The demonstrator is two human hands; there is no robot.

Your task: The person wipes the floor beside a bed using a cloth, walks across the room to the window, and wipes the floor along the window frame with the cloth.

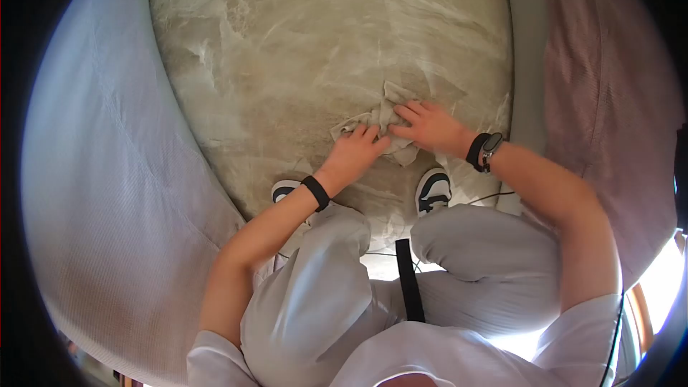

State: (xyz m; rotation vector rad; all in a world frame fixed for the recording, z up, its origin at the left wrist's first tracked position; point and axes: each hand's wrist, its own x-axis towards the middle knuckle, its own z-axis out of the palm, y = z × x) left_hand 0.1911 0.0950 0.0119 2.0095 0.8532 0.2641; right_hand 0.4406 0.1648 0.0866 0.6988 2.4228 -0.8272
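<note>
White short-sleeved shirt, worn, nearest. Crumpled grey-beige cloth: on beige marbled floor; presumably light, soft, limp, unbreakable; best held by bunched middle folds. Corners point forward and left; no clear long axis. Grip: left hand and right hand touching cloth, fingers curved; closure cannot be told.

The cloth lies on the floor (just ahead of both shoes).
</note>
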